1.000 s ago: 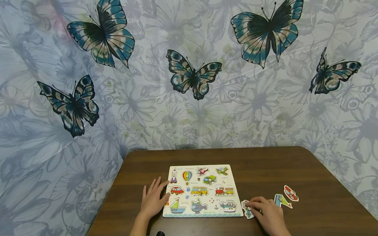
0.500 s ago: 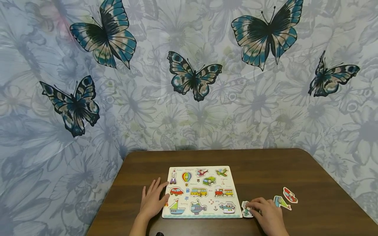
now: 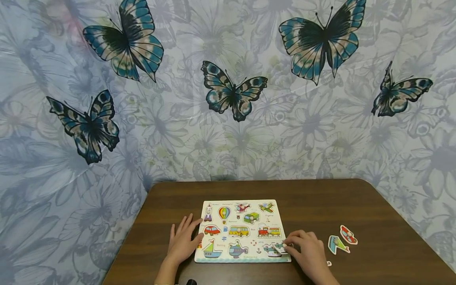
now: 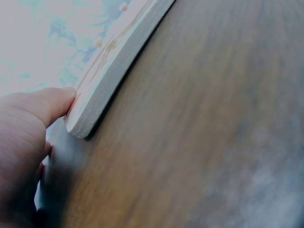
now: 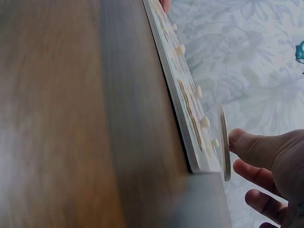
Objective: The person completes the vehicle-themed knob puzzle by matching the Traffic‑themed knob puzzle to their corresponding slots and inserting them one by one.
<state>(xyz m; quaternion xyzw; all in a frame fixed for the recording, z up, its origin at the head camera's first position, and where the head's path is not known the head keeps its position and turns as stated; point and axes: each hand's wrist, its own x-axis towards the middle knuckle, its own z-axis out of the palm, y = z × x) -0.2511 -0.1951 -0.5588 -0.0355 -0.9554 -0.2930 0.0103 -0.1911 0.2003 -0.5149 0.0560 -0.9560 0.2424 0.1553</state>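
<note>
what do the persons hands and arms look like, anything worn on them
Both are bare: the left hand and the right hand show no gloves, rings or marks that can be made out. The forearms are uncovered as far as the bottom edge of the head view, with no sleeve or watch in sight. The wrist views show only bare fingers.

puzzle piece (image 3: 280, 247): mostly hidden under right hand (image 3: 309, 253) | picture unreadable

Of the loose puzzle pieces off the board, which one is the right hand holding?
The right hand holds the piece over the board's near right corner; the two other pieces lie untouched on the table.
</note>
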